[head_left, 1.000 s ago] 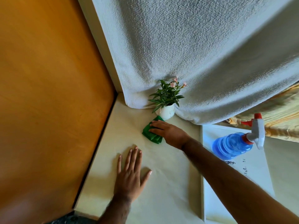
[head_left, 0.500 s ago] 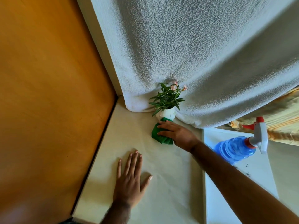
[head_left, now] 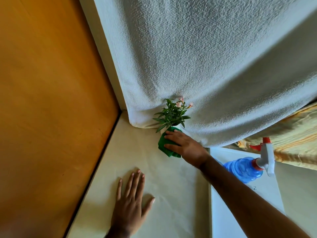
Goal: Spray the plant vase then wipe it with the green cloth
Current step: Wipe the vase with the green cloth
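In the head view, near the middle of the frame, the right hand [head_left: 186, 146] presses the soft green cloth [head_left: 164, 145] against the small white plant vase [head_left: 178, 126], fingers wrapped on it. The leafy plant [head_left: 171, 115] has pink flowers. At the bottom, the left hand [head_left: 131, 201] lies flat and open on the smooth cream table [head_left: 106, 177]. At the right stands a clear blue spray bottle [head_left: 243, 169], below a bumpy white towel [head_left: 197, 57].

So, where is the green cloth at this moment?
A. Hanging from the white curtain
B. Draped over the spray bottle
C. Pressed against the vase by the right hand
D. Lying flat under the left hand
C: the right hand presses the green cloth against the vase, below the plant's leaves.
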`<state>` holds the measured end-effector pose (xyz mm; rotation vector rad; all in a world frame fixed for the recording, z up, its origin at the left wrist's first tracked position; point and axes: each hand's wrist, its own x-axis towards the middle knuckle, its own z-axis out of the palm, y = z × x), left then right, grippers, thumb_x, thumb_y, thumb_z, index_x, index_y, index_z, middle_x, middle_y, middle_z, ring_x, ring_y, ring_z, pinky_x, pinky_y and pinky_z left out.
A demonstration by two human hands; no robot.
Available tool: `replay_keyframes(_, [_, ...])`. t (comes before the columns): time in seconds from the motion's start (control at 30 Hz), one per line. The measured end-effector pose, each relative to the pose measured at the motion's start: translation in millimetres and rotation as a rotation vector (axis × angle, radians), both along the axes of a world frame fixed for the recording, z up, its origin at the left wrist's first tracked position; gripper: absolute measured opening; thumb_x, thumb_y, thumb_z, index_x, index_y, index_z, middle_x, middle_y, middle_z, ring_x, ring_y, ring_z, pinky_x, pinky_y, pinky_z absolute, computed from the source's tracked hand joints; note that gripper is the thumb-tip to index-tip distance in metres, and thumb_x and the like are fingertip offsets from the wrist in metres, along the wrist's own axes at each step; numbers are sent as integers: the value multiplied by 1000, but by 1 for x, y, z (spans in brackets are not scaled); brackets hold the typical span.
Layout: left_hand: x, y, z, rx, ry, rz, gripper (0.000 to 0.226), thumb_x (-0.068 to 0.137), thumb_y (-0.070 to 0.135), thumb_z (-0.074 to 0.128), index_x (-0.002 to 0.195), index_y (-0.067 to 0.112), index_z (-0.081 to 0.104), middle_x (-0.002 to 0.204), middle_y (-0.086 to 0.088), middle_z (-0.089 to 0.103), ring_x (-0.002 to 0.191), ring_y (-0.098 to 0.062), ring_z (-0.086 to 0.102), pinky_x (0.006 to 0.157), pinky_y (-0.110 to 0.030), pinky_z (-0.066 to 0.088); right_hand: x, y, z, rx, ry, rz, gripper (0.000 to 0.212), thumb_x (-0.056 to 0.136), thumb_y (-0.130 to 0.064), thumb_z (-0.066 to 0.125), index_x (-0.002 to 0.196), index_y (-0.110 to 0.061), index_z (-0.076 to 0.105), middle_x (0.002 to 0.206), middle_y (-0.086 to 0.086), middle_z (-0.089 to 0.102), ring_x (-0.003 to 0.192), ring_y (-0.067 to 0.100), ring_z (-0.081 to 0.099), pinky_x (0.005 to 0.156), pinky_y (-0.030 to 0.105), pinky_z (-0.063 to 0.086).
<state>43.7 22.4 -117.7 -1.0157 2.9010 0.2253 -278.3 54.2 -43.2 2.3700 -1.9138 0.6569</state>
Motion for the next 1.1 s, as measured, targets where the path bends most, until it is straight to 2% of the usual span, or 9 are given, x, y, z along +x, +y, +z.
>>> replay_keyframes(0.13, [-2, -1, -2, -6, 17, -2, 91, 95, 76, 32, 162, 14, 24, 171, -8, 27, 157, -28, 28, 120, -65, 34, 3, 3, -21, 6, 1, -14, 38, 81, 1, 82, 117, -10, 76, 136, 19, 65, 129, 41, 58, 111, 53, 44])
replay_keyframes(0.33, [0, -2, -8, -5, 30, 4, 93, 94, 77, 35, 163, 16, 20, 173, -6, 22, 158, -26, 24, 121, -65, 32, 14, 9, -33, 54, -19, 10, 37, 82, 6, 80, 117, -6, 76, 133, 24, 65, 128, 43, 58, 103, 57, 50])
replay_keyframes(0.53, [0, -2, -5, 2, 33, 7, 94, 93, 77, 37, 162, 16, 21, 173, -7, 23, 158, -26, 25, 121, -64, 33, 14, 1, -8, -47, 41, -5, 30, 97, -6, 61, 124, -13, 74, 140, 20, 62, 136, 39, 52, 115, 51, 40])
replay_keyframes(0.67, [0, -2, -6, -4, 34, -7, 93, 94, 76, 36, 162, 15, 21, 172, -7, 24, 158, -27, 24, 122, -64, 31, 1, -3, -4, 61, 60, -12, 45, 84, 0, 80, 126, -13, 73, 145, 21, 57, 136, 44, 50, 110, 55, 45])
replay_keyframes(0.8, [0, -3, -10, -14, 41, -9, 92, 95, 76, 34, 163, 16, 18, 173, -6, 21, 159, -25, 20, 124, -64, 27, 2, 5, -19, 105, 73, 43, 48, 79, 5, 83, 124, -10, 73, 140, 24, 60, 131, 46, 55, 108, 53, 43])
replay_keyframes(0.9, [1, -3, -13, -9, 43, -7, 93, 94, 77, 33, 163, 17, 16, 174, -5, 20, 160, -24, 19, 125, -63, 25, 12, 9, -25, 206, 16, 12, 47, 88, 11, 65, 132, -7, 67, 144, 24, 56, 136, 44, 49, 110, 57, 44])
replay_keyframes(1.0, [1, -3, -11, -7, 52, -4, 93, 94, 77, 32, 163, 17, 16, 173, -5, 20, 160, -24, 19, 125, -62, 24, 23, 11, -19, 342, -30, -71, 57, 92, 15, 48, 143, -9, 57, 152, 21, 48, 146, 40, 38, 116, 54, 38])
replay_keyframes(1.1, [1, -3, -4, -4, 47, 0, 92, 95, 77, 28, 163, 16, 19, 172, -7, 24, 158, -26, 24, 125, -62, 25, 34, 16, 2, 315, 4, -79, 57, 89, 9, 35, 139, -4, 60, 144, 23, 57, 136, 43, 50, 108, 52, 48])
